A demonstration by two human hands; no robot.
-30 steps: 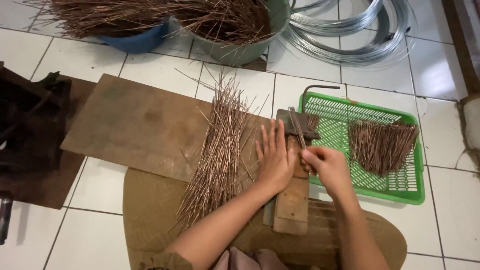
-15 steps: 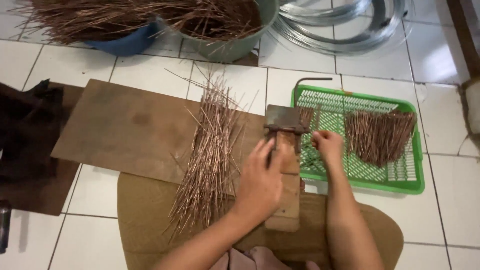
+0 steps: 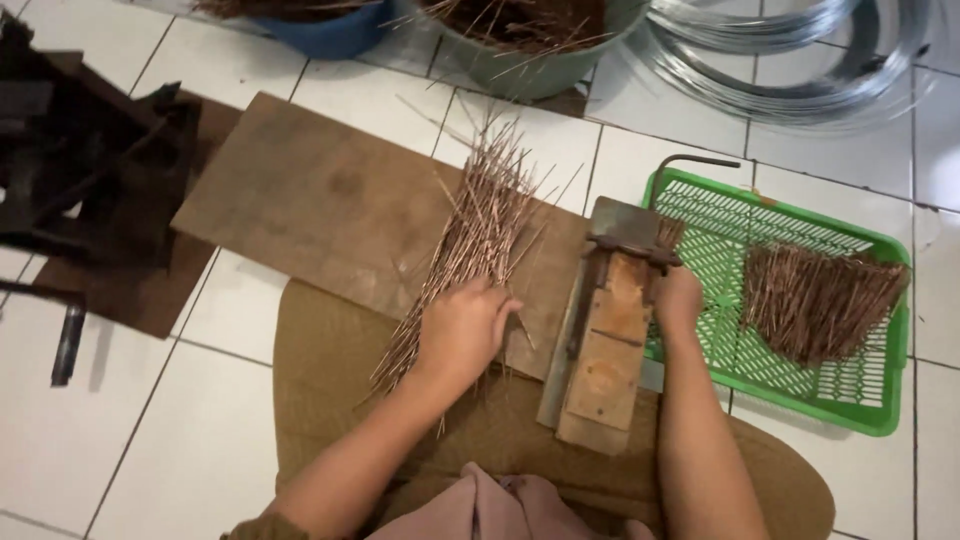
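Curled loosely, my left hand [image 3: 465,330] presses down on the near end of the long sticks [image 3: 475,235], which fan out across the brown board [image 3: 320,200] just left of the wooden cutter [image 3: 605,330]. My right hand [image 3: 678,300] grips the cutter's right edge, fingers closed around it. Right of the cutter, the green basket [image 3: 850,400] holds a heap of short cut sticks [image 3: 815,300]. Beyond the cutter, a grey tub [image 3: 540,70] holds more sticks.

Home floor workshop, white tiled floor [image 3: 110,440], coiled wire [image 3: 790,60], basins of sticks [image 3: 520,35]
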